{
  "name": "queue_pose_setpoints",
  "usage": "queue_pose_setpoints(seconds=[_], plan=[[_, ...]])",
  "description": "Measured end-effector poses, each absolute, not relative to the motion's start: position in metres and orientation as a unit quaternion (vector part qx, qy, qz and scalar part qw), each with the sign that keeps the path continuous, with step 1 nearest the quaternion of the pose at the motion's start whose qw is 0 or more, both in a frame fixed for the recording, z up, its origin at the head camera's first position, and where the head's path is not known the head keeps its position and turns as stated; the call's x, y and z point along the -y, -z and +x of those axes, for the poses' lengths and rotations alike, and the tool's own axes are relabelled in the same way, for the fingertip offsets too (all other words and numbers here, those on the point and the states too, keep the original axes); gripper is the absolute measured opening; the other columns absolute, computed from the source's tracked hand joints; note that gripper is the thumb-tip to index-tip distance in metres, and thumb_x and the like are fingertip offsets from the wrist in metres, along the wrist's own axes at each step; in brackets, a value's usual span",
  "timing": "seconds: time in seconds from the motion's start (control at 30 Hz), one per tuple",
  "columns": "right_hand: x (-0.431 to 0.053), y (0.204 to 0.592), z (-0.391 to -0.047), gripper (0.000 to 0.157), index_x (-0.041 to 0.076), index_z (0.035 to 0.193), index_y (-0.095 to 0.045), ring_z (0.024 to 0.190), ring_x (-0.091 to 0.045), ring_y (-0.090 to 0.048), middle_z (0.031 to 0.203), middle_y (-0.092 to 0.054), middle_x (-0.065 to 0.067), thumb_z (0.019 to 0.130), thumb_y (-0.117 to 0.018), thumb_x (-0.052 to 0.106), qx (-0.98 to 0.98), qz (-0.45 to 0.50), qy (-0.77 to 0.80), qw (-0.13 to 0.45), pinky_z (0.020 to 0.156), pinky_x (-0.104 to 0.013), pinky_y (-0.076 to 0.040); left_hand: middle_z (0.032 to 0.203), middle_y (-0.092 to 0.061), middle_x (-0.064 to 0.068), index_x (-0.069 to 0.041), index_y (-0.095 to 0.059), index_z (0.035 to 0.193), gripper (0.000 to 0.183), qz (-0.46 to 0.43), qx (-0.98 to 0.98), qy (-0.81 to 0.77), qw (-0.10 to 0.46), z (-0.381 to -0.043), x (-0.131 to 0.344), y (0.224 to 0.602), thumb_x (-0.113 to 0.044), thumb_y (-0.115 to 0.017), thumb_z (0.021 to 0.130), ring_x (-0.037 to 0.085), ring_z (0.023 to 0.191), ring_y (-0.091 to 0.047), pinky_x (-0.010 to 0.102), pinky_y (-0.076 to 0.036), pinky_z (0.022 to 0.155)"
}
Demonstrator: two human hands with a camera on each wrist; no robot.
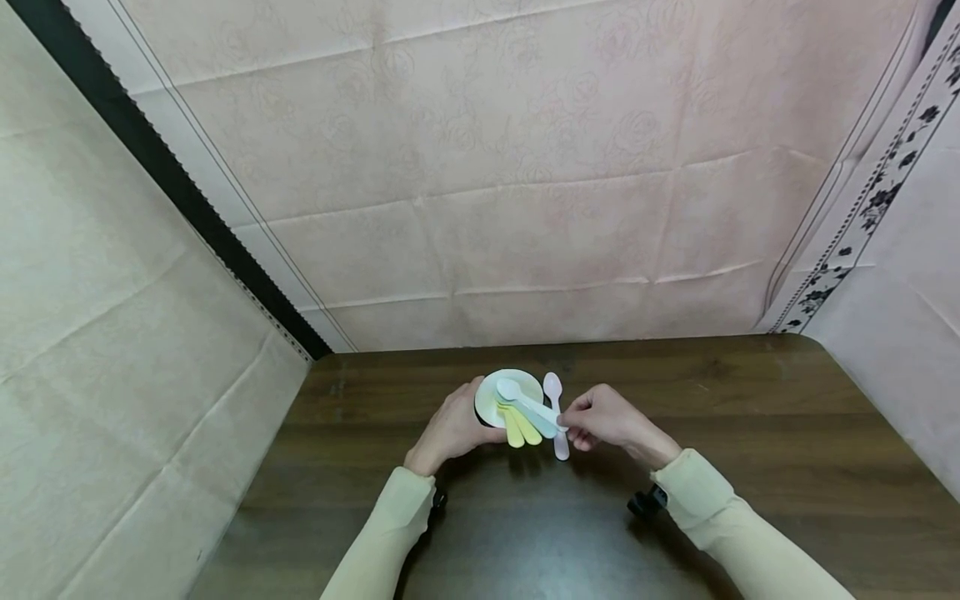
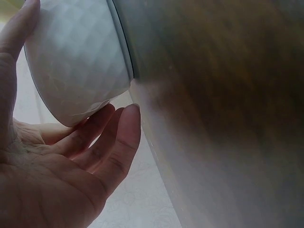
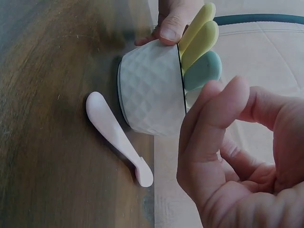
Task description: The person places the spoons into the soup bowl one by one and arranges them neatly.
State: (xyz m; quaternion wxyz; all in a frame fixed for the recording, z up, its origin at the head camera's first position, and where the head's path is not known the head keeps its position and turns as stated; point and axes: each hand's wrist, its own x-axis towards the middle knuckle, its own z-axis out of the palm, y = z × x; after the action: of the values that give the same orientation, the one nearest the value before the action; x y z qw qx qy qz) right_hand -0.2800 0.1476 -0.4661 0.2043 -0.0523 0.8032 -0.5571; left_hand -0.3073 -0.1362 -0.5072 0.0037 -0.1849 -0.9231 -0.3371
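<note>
In the head view my left hand (image 1: 453,425) holds the left side of a white bowl (image 1: 483,410), its thumb at the near rim. The bowl has a quilted diamond pattern (image 3: 151,88) and a dark line at its base. Two yellow spoons (image 1: 525,427) and a light blue spoon (image 1: 546,426) lean in it, handles over the near right rim. My right hand (image 1: 611,421) pinches the handle end of a whitish spoon (image 1: 510,389) that lies across the bowl's top; in the right wrist view my fingers mostly hide it. A pale pink spoon (image 3: 110,124) lies beside the bowl.
The brown wooden table (image 1: 360,500) has its far edge just beyond the bowl. Pale patterned cloth (image 1: 525,208) hangs behind it, with more cloth at both sides. A black device sits at each wrist.
</note>
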Motion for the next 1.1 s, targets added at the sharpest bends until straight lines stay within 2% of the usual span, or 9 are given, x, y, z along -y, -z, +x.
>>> queue_pose_setpoints(seconds=[0.57,0.8,1.1], plan=[[-0.1414,0.4627,-0.2812,0.017,-0.01,0.102,-0.078,0.058,-0.006,-0.063,0.07,-0.072,-0.004,0.101,-0.07,0.005,-0.797,-0.041,0.57,0.197,0.057,-0.02,-0.055,0.126,-0.072,0.006,-0.012,-0.059,0.145,0.082,-0.184,0.924,0.336,0.006,-0.308,0.1358,0.5048,-0.043,-0.097,0.079,0.024,0.113,-0.067,0.043,-0.056,0.094],[-0.1417,0.4655,-0.2799,0.022,-0.01,0.106,-0.077,0.059,-0.007,-0.063,0.07,-0.071,-0.004,0.104,-0.069,0.01,-0.794,-0.039,0.574,0.195,0.057,-0.021,-0.056,0.127,-0.072,0.007,-0.011,-0.059,0.145,0.082,-0.185,0.924,0.334,0.008,-0.3079,0.1359,0.5058,-0.042,-0.097,0.079,0.025,0.116,-0.067,0.044,-0.056,0.096],[-0.1416,0.4662,-0.2777,0.029,-0.009,0.103,-0.078,0.058,-0.008,-0.062,0.067,-0.069,-0.003,0.107,-0.068,0.017,-0.792,-0.034,0.58,0.189,0.057,-0.022,-0.056,0.127,-0.072,0.006,-0.012,-0.059,0.145,0.082,-0.186,0.924,0.334,0.008,-0.3069,0.1362,0.507,-0.043,-0.096,0.079,0.024,0.116,-0.067,0.043,-0.056,0.095]])
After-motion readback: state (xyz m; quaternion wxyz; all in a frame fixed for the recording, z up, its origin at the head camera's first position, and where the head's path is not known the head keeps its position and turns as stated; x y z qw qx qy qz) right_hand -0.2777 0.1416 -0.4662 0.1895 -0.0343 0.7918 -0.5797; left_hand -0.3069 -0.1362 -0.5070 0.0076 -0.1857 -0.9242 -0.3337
